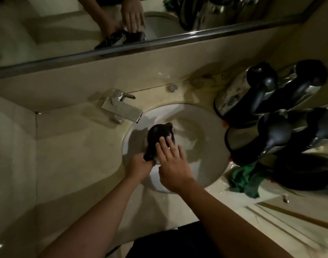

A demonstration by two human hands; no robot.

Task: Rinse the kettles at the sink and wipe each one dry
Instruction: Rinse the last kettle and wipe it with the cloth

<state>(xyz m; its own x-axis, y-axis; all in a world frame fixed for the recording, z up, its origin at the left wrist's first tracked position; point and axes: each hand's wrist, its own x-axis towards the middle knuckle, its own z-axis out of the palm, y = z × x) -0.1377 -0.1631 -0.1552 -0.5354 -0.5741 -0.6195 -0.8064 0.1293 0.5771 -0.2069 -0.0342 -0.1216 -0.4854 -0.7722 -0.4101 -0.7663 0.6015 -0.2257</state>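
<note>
Head camera looks steeply down, close over the dim sink [202,116], perhaps tilted.

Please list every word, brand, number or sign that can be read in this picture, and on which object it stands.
None can be read.
Kettle in the sink: no lettering shows.
Kettles on the counter: only blurred reflections.
Faucet: no mark visible.

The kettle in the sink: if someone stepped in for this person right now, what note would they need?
Left hand: grips the handle of the kettle, held over the sink.
Right hand: fingers straight, pressing flat on the kettle's top.
Faucet: no water visibly running.
Other kettles stand on the counter, right of the basin; green cloth lies in front of them.
Done: cannot tell which are rinsed.
Left: finish this kettle, wipe it dry, then check the others.
</note>
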